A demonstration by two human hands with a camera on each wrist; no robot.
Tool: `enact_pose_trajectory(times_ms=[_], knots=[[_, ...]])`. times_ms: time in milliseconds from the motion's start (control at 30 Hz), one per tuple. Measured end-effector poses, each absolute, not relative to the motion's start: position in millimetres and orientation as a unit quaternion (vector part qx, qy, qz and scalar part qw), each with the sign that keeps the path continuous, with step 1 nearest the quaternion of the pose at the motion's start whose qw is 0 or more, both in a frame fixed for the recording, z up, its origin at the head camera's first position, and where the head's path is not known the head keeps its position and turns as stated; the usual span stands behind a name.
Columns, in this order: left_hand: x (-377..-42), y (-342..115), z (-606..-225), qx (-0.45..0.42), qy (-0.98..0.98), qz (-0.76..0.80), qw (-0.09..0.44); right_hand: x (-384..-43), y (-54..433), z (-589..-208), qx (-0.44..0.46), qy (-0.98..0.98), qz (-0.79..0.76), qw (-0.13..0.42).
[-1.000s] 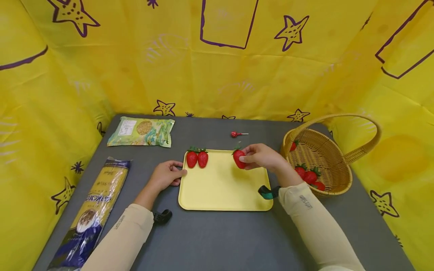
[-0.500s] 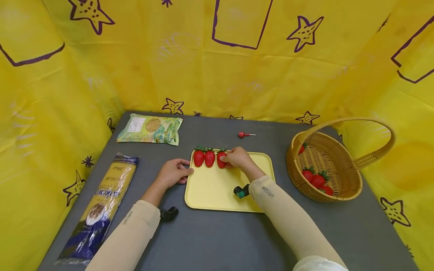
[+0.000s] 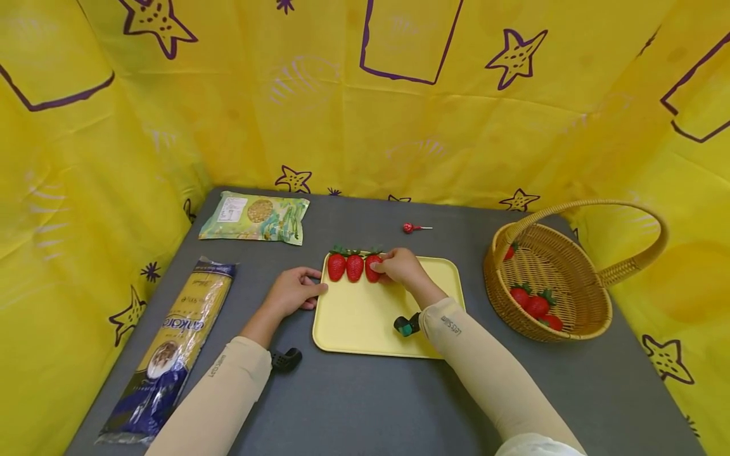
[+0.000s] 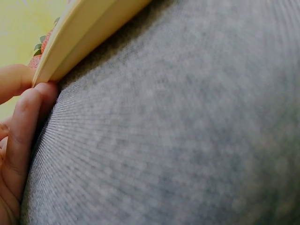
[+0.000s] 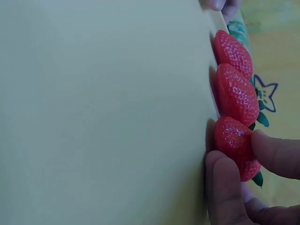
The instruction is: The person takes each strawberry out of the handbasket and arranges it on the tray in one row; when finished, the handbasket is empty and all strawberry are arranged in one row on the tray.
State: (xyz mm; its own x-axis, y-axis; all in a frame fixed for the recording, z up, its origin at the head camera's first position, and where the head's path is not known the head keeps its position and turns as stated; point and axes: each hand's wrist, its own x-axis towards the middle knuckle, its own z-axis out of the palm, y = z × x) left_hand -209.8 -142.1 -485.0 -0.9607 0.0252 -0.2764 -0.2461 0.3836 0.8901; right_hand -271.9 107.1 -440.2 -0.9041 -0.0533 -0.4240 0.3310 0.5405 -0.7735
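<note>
A pale yellow tray (image 3: 371, 323) lies on the grey table. My left hand (image 3: 291, 291) pinches its left rim, thumb above and fingers against the underside, as the left wrist view shows. Along the far edge of the tray, two red strawberries with green leaves sit side by side: the leftmost strawberry (image 3: 336, 267) and the middle strawberry (image 3: 355, 268). Just right of them my right hand (image 3: 403, 269) pinches a third strawberry (image 5: 232, 140) between thumb and fingers, low at the tray surface, in line with the other two.
A wicker basket (image 3: 493, 291) with a tall handle stands on the right, several strawberries (image 3: 537, 306) inside. Behind the tray lies a red lollipop (image 3: 408, 228). At the left are a green packet (image 3: 256, 218) and a long pasta pack (image 3: 171, 342). Yellow cloth (image 3: 342, 126) surrounds the table.
My right hand has carried the third strawberry leftward over the tray to beside the other two, and has stayed there for the last half second. The left hand keeps its grip on the rim.
</note>
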Motion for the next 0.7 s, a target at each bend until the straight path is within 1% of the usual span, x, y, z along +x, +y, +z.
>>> enact_pose_trajectory(times_ms=[200,533,700], knots=[[-209,-142,-484,-0.059,0.818,0.560,0.116,-269,108,-441,0.071,0.852,-0.478,0.199],[-211,-139,-484,-0.054,0.820,0.557,0.120,-267,112,-442,0.069,0.848,-0.487,0.200],[-208,-141,-483,-0.059,0.823,0.552,0.119,-263,120,-428,0.041,0.872,-0.439,0.213]])
